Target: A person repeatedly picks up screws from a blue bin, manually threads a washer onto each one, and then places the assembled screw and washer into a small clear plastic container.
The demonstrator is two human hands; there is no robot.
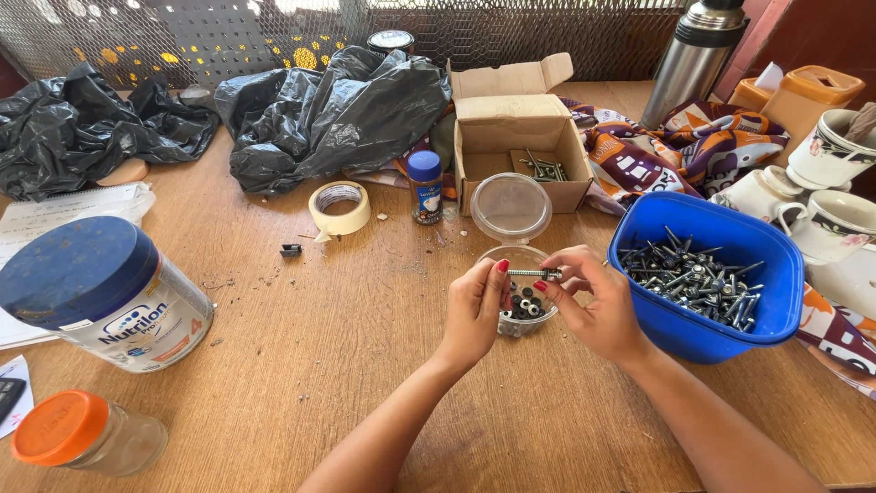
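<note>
Wooden plank surface (347,365), scuffed and dusty, backed by wire mesh along the far edge.

Surroundings: two crumpled black plastic bags (338,114) at the back left; roll of beige masking tape (339,208) lying flat in front of them; small glass jar with blue cap (425,187) upright just beside an open brown cardboard box (518,146) holding a few screws. Round clear plastic lid (511,206) leans against the front of that box. Steel vacuum flask (693,59) stands at the back right, near a patterned orange cloth (675,151) and white floral cups (826,196).

Packages: large cylindrical tin with blue lid and white-and-orange label (105,292) at the left edge; glass jar with orange lid (87,436) lying on its side near the front left corner.

Containers in use: blue plastic tub (707,274) filled with grey screws, just right of the hands; small clear round tub of dark washers (525,306) directly beneath the hands.

Hands: left hand (476,310) and right hand (598,306) are each pinched shut, thumb against fingertips, on opposite ends of one grey metal screw (536,273), held level above the washer tub.
</note>
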